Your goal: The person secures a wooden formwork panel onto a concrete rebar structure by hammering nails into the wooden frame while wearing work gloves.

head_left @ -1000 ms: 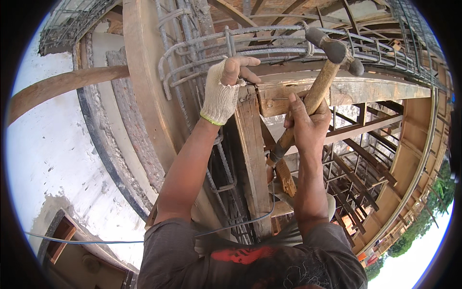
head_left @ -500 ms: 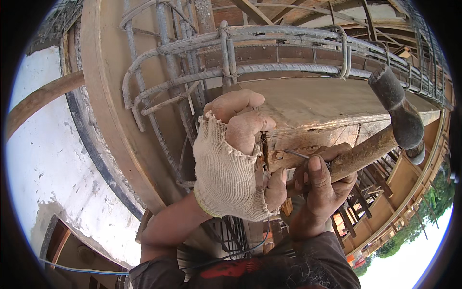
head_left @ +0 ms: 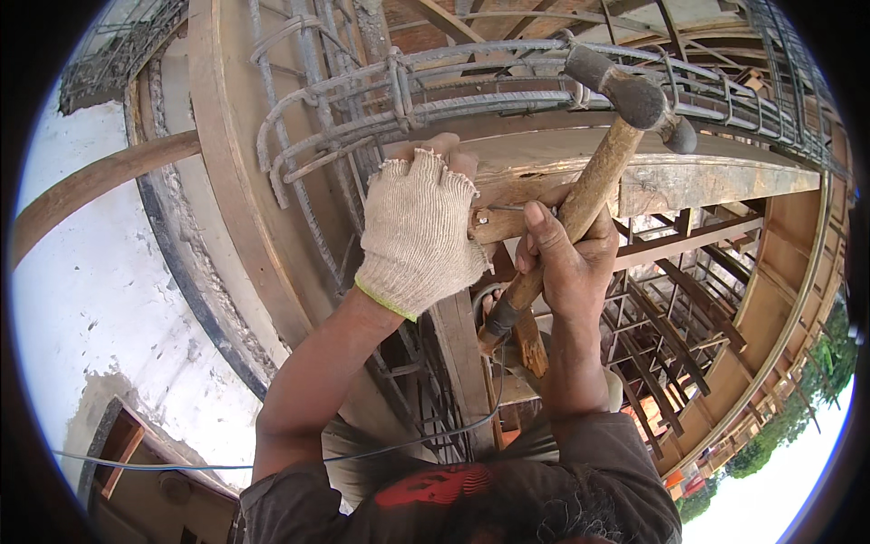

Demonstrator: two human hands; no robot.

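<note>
My left hand (head_left: 421,227), in a cream knitted glove with bare fingertips, is closed at the left end of a wooden beam form (head_left: 562,181). Its fingers curl over the top edge, and a short piece of wood (head_left: 498,227) sticks out from under the palm. My bare right hand (head_left: 571,258) grips the wooden handle of a hammer (head_left: 603,168), its dark metal head up and tilted right. A thin nail (head_left: 509,208) shows at the right thumb and points toward the glove. How far the left fingers wrap round the wood is hidden.
A steel rebar cage (head_left: 435,104) runs behind the beam form, with upright bars at its left. A tall board (head_left: 240,181) and a pole (head_left: 109,181) stand left. A thin cable (head_left: 362,456) crosses below my arms. Timber props (head_left: 671,335) lie lower right.
Both hands have moved up, and the right one also to the left with the hammer. The hammer handle now stands steeper. The left fingers now curl over the beam form's edge.
</note>
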